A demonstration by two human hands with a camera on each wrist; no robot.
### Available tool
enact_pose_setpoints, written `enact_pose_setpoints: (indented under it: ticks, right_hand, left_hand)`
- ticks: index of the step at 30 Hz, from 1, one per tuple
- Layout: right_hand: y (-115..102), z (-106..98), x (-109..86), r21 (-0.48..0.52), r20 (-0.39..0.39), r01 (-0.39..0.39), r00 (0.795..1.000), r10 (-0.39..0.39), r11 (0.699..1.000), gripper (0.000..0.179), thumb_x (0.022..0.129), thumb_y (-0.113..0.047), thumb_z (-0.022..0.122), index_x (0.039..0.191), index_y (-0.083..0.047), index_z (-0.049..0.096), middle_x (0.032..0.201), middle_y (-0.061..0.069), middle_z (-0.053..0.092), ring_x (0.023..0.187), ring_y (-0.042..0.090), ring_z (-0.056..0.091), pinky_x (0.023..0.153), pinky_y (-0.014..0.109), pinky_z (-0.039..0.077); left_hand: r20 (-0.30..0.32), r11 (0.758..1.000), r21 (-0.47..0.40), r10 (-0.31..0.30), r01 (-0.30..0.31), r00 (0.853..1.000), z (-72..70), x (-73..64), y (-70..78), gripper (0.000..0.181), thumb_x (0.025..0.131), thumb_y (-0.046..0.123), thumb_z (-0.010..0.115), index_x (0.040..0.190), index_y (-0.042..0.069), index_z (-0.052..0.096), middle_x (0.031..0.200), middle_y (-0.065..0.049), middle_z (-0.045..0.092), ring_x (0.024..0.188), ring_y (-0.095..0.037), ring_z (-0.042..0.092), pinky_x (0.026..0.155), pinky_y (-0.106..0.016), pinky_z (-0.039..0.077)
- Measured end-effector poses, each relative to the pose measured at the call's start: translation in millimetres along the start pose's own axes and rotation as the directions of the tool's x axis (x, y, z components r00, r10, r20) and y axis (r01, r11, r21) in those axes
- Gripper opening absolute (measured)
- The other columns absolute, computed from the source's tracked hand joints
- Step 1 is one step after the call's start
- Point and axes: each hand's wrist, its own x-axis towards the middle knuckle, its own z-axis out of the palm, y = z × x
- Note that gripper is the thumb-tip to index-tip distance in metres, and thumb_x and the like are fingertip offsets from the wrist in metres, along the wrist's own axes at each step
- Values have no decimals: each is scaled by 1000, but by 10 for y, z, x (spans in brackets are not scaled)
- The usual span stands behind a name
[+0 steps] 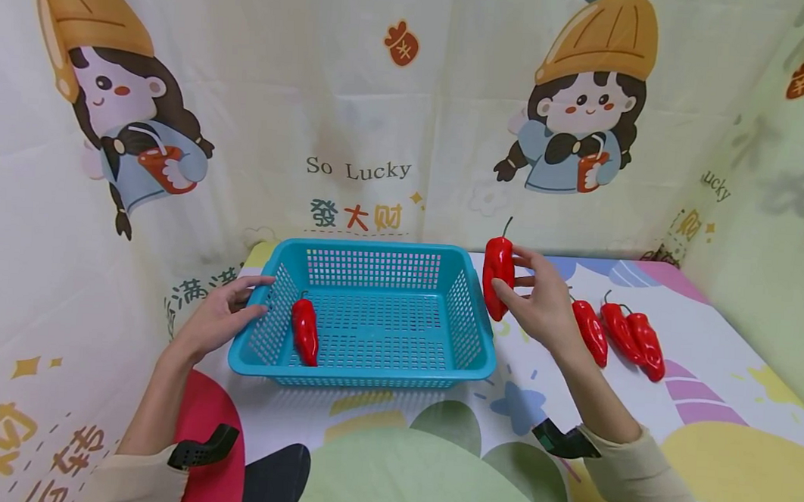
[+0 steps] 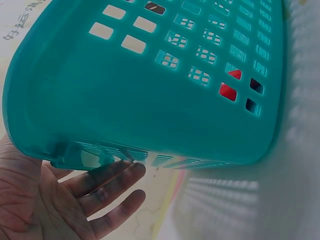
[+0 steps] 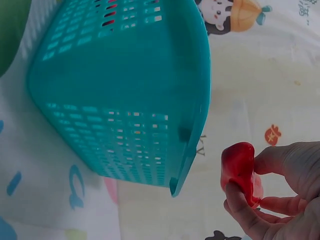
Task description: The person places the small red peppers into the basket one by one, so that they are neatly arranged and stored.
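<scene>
In the head view, my left hand (image 1: 217,317) touches the left end of the blue-green plastic basket (image 1: 361,371), thumb and index finger at its rim. The left wrist view shows other fingers (image 2: 117,210) of that hand loosely extended outside the basket wall. My right hand (image 1: 539,300) pinches a red pepper (image 1: 498,275) between thumb and fingers, upright with its stem up, just beyond the basket's right rim. Inside the basket, near its left end, lies another red pepper (image 1: 305,331). From the right wrist, the held pepper (image 3: 237,162) appears beside the basket (image 3: 115,75).
Several more red peppers (image 1: 621,332) lie on the patterned tablecloth (image 1: 446,458) to the right, partly behind my right forearm. A printed cloth (image 1: 449,132) hangs at the back and along both sides.
</scene>
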Motion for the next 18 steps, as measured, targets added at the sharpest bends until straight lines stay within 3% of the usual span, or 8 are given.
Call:
enact_pose_setpoints:
  ticks: [18]
  right_hand:
    - [-169,230,45,23,29,104,994,-105,994,82,85,-13,82,155,-11,40,150,19,49,119,40,59,82,52,61]
  left_hand:
    - [11,1000,-20,-2,2,1000,1,0,5,61,99,12,66,154,3,42,144,-32,50,120,-50,60,82,-39,62]
